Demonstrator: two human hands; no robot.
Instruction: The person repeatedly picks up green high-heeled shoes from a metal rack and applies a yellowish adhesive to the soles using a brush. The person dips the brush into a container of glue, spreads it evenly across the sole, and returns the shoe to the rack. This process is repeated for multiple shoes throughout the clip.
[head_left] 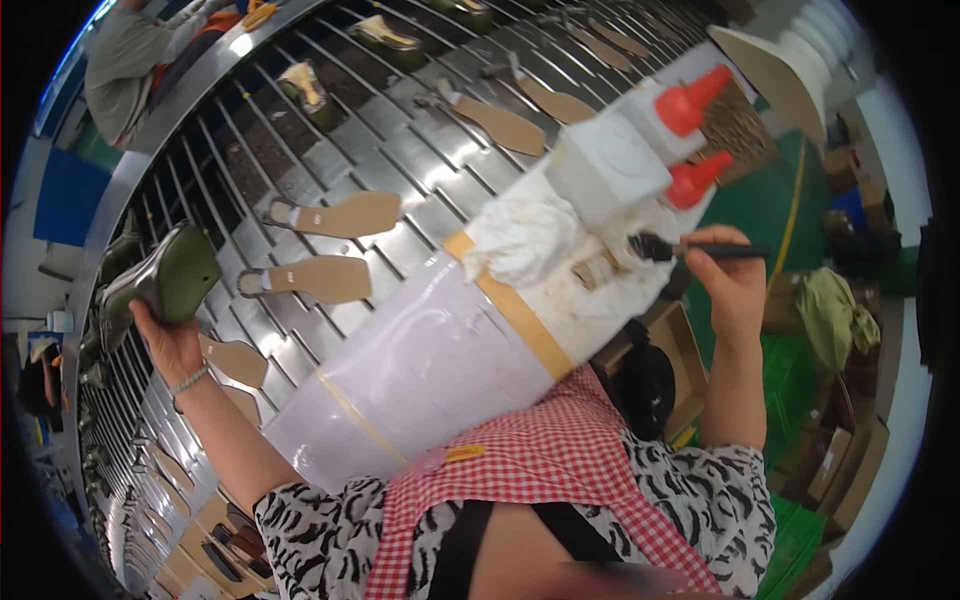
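My left hand [172, 345] grips a green shoe last [183, 280] with a shiny upper on it, over the left side of the metal rack. Its fingers are partly hidden by the last. In my right hand [732, 285] is a brush [655, 247] with dark bristles and a black handle, held over the stained end of the covered board [400, 365]. Close to the bristles lie a crumpled white cloth [530, 235] and a white square container [608, 165]. Tan shoe soles [318, 278] rest on the rack between my hands.
Behind the container stand white bottles with red nozzle caps [690, 100]. More lasts [388, 42] and soles [500, 122] lie along the rack's metal bars [345, 70]. Cardboard boxes [830, 465] and a green cloth bag [838, 318] are at the right. Another person [125, 75] is at the far left.
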